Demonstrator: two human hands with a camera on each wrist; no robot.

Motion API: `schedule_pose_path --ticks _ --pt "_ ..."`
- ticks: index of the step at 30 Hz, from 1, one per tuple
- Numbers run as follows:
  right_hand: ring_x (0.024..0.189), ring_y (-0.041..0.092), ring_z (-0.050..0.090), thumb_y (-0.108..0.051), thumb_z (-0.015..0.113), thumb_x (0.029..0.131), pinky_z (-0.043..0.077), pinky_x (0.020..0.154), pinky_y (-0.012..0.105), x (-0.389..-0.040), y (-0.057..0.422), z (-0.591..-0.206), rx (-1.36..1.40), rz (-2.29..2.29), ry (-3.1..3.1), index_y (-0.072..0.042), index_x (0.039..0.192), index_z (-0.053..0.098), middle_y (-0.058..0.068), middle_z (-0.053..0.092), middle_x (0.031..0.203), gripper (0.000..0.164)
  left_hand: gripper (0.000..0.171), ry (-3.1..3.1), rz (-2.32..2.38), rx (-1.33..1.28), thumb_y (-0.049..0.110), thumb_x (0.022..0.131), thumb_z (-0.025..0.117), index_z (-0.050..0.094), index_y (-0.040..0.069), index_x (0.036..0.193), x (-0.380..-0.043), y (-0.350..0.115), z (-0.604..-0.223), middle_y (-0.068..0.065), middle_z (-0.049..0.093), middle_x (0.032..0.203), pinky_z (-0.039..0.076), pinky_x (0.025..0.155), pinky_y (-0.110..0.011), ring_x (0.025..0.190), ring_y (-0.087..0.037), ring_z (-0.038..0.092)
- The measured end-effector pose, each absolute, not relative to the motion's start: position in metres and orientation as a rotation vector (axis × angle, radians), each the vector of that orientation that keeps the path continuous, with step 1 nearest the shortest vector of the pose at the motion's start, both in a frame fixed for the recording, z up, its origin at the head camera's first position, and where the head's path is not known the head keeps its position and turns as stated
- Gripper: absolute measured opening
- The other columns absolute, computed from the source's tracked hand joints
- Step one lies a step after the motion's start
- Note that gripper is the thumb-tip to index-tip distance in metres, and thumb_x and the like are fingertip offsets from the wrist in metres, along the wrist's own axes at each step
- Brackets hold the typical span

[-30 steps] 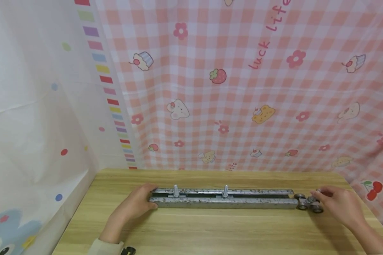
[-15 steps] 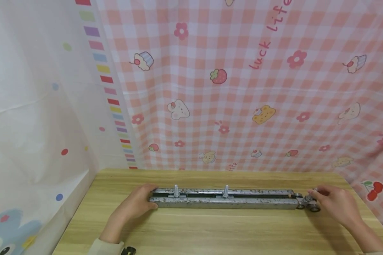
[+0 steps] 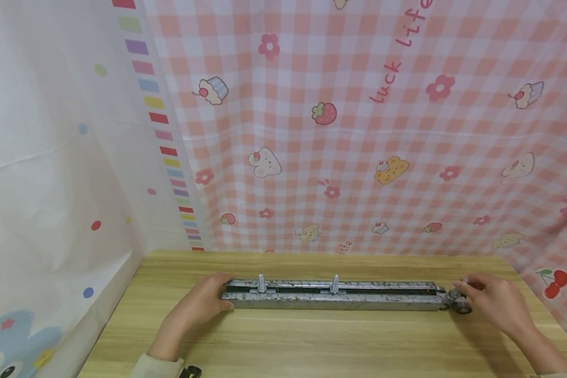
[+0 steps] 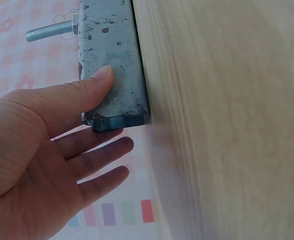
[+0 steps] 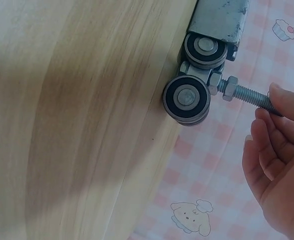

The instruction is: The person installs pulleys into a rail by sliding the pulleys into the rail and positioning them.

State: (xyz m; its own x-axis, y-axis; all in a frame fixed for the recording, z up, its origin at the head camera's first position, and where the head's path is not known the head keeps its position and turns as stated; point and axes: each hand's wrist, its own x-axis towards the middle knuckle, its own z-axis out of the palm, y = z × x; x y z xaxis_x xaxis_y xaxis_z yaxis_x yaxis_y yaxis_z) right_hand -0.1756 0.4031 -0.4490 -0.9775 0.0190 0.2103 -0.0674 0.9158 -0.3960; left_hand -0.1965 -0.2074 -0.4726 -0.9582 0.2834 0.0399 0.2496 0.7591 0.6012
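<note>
A long grey metal channel track with a worn, speckled finish lies across the wooden table. My left hand grips its left end; in the left wrist view the thumb presses one face and the other fingers reach behind. Two upright bolts, a left one and a middle one, stick up through the slot. At the right end, my right hand pinches the threaded bolt of a roller trolley. Its leading wheels are partly inside the track mouth, while the rear wheels stay outside.
Wooden table carries the track near its back edge. A pink checked curtain hangs right behind it, and a white dotted cloth covers the left side. A small black object shows by the left sleeve.
My right hand has moved slightly left with the roller trolley, and its leading wheels have gone into the track's right end. My left hand and the track have stayed in place.
</note>
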Motion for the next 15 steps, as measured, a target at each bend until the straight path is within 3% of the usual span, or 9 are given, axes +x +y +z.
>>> schedule_pose_path --ticks 5,11,15 --pt "0.065 0.013 0.061 -0.035 0.068 0.103 0.043 0.051 0.029 -0.1751 0.4024 -0.4486 0.040 0.623 -2.889 0.001 0.109 0.078 0.000 0.073 0.079 0.037 0.055 2.901 0.980 0.442 -0.001 0.077 0.089 0.069 -0.003 0.128 -0.1958 -0.2069 -0.4732 -0.018 0.070 0.127 0.050 0.108 -0.055 0.123 -0.038 0.063" --pt "0.054 0.007 0.049 -0.029 0.071 0.102 0.036 0.046 0.027 -0.1744 0.3988 -0.4501 0.091 0.604 -2.841 -0.003 0.100 0.079 -0.003 0.066 0.068 0.027 0.055 2.883 0.991 0.428 -0.002 0.078 0.088 0.069 -0.003 0.130 -0.1955 -0.2069 -0.4724 -0.017 0.070 0.127 0.052 0.106 -0.054 0.121 -0.036 0.064" --pt "0.053 0.005 0.048 -0.025 0.073 0.101 0.037 0.046 0.027 -0.1757 0.3966 -0.4502 0.134 0.595 -2.803 -0.001 0.099 0.079 -0.002 0.068 0.069 0.025 0.056 2.885 0.983 0.442 -0.002 0.078 0.088 0.069 -0.003 0.131 -0.1962 -0.2079 -0.4712 -0.018 0.070 0.128 0.051 0.107 -0.055 0.122 -0.037 0.064"
